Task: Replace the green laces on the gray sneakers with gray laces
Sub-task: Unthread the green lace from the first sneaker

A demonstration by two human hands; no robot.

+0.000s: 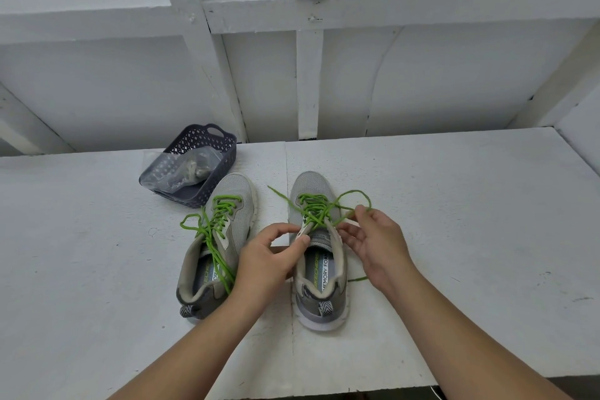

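Green lace (pixel 319 209) on right-of-centre sneaker (pixel 319 247), toe pointing up-frame: I see right hand (pixel 378 245) pinching its loose strand, nearer than left hand (pixel 269 260), which pinches the tongue.

White painted tabletop (pixel 454 204) lies bare toward its right edge and front-left corner. Dark perforated plastic basket (pixel 194 169) crowds the left grey mesh sneaker (pixel 224 237) near the back edge. Narrow gap separates it from the right grey mesh sneaker (pixel 319 253).
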